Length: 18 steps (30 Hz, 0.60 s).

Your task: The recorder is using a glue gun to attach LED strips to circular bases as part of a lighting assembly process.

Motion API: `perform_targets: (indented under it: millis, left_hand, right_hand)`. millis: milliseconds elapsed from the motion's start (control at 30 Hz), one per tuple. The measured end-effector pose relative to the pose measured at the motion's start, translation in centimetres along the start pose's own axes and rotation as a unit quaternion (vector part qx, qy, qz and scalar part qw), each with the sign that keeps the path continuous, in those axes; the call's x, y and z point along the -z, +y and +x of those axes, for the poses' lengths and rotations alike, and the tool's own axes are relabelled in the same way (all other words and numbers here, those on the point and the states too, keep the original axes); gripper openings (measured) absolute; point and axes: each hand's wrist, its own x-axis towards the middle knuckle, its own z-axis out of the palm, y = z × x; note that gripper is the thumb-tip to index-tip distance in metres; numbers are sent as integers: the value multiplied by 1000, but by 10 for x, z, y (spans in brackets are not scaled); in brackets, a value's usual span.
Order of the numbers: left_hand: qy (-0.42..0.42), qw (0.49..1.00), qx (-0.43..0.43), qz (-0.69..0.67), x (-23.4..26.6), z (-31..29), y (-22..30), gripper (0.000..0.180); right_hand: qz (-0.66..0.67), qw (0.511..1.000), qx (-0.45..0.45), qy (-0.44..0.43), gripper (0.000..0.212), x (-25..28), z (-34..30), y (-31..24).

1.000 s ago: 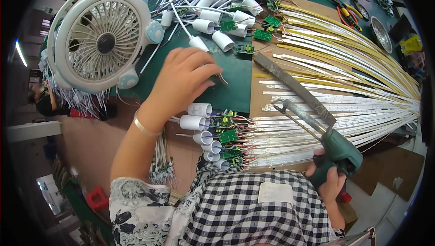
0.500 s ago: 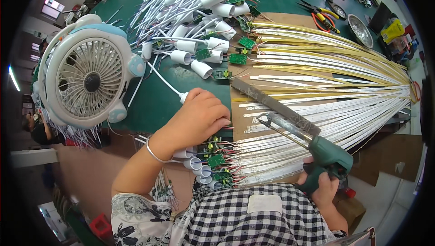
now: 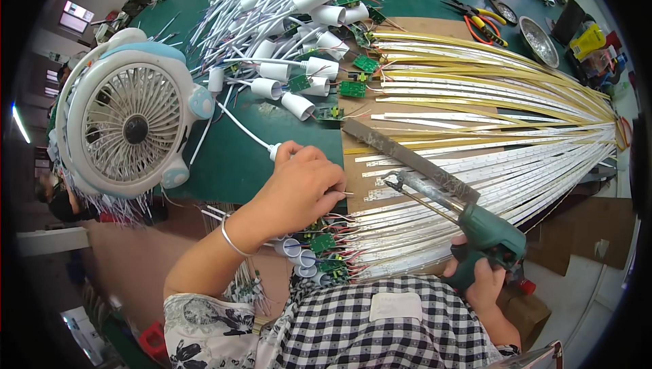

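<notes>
My left hand (image 3: pixel 299 185) is closed round a white cable end cap (image 3: pixel 274 151), whose white cable (image 3: pixel 241 123) runs up toward the fan; most of the cap is hidden by my fingers. A thin wire (image 3: pixel 348 194) pokes out beyond my thumb and fingertip, near the bare ends of the white LED strips (image 3: pixel 407 182). In my right hand (image 3: pixel 483 280) is a green soldering gun (image 3: pixel 492 233), its metal tip pointing left over the strips. Below my left hand, finished-looking strips join small green circuit boards (image 3: pixel 323 242) with red and white wires, beside white caps (image 3: pixel 292 247).
A white and blue fan (image 3: pixel 136 128) stands at the left. White caps with cables (image 3: pixel 261 22) lie heaped behind. A dark flat metal bar (image 3: pixel 411 160) rests across the strips. Pliers (image 3: pixel 485 26) and a metal bowl (image 3: pixel 538 41) are at the back right.
My left hand has tilted and shifted slightly down, and the thin wire at its fingertips now shows more plainly. The soldering gun stays nearly in place; the whole view has shifted slightly left.
</notes>
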Motion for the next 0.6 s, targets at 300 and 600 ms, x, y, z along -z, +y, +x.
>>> perform_targets:
  millis: [300, 600]
  left_hand:
    - [64, 994, -21, 88, -20, -6, 26, 13]
    - [96, 987, -43, 124, -28, -8, 26, 16]
  right_hand:
    - [-51, 998, -1, -38, 60, 12, -7, -1]
    - [-81, 994, -38, -59, 62, 15, -11, -5]
